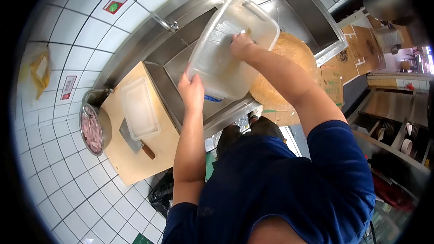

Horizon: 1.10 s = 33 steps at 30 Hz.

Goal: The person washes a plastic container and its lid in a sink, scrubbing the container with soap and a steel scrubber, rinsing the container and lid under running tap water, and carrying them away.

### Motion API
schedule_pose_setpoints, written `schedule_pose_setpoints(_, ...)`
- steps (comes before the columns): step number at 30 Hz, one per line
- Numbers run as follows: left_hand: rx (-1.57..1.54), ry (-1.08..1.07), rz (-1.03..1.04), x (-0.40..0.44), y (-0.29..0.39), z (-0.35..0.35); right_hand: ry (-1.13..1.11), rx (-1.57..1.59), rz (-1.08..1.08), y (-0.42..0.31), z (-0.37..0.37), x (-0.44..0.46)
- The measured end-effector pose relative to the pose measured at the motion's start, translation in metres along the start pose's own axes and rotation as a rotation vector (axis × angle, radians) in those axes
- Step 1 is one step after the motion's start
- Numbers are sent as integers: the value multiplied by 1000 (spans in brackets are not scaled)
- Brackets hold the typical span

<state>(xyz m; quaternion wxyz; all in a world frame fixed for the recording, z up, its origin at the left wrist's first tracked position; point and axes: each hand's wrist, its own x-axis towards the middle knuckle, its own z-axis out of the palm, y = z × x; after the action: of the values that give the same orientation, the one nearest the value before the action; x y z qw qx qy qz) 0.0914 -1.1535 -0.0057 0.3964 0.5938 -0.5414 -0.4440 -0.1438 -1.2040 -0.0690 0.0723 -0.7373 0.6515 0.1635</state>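
A large translucent plastic container [217, 61] is tilted over the steel sink [176, 58], its open side facing up. My left hand [192, 91] is closed on its near left rim, thumb along the edge. Inside the container, my right hand [242, 46] is a fist against the bottom or far wall. A small pale and yellowish bit shows beside its fingers, but I cannot make out what it holds. Below the container's near edge, a blue item [212, 98] partly shows.
Left of the sink, a wooden board [124, 162] bears a white plastic lid [140, 108] and a cleaver [131, 138]. A metal bowl of raw meat [92, 131] stands beside it. To the right are a round amber basin [294, 63] and cardboard [332, 81]. A faucet [169, 25] juts over the sink.
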Motion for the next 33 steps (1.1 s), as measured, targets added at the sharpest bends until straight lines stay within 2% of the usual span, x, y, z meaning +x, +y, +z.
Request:
schedule_pose_setpoints(2, -86, -9, -111, -8, -1, -13, 110, 56, 307, 8, -6, 14)
schedule_pose_setpoints(4, -155, -28, -267, -16, 5, -23, 20, 70, 278, 2, 0, 30)
schedule_pose_setpoints(6, -275, 0, -251, -15, -7, -22, -95, 128, 272, -23, -22, 15)
schedule_pose_setpoints(8, -386, -16, -263, -14, -15, -21, -277, 329, 261, -58, 43, 52)
schedule_pose_setpoints(9, -398, -9, -267, -12, -20, -21, -425, 360, 260, -86, 32, 39)
schedule_pose_setpoints(11, -415, 0, -281, -11, -29, -21, -408, 283, -109, -119, 13, 18)
schedule_pose_setpoints(14, -330, -52, -314, -17, -35, -36, -325, 791, 229, -113, 18, 28)
schedule_pose_setpoints(15, -344, -61, -323, -19, -38, -40, -107, 876, 289, -108, 23, 37)
schedule_pose_setpoints(16, -357, -71, -332, -22, -41, -44, -1, 1000, 428, -103, 14, 42)
schedule_pose_setpoints(18, -354, -89, -335, -28, -40, -52, 260, 888, 557, -87, 2, 60)
schedule_pose_setpoints(22, -255, -120, -294, -38, -39, -66, 479, 1222, 734, -71, -22, 73)
schedule_pose_setpoints(25, -242, -106, -263, -36, -46, -68, 328, 1963, 534, -96, -31, 68)
schedule_pose_setpoints(29, -361, -63, -235, -30, -59, -70, -22, 2512, 292, -131, -52, 32)
schedule_pose_setpoints(32, -102, -20, 17, -6, -113, -74, -350, 2461, 206, -149, -45, 19)
schedule_pose_setpoints(33, 29, -12, 14, -5, -116, -77, -332, 2473, 246, -153, -44, 17)
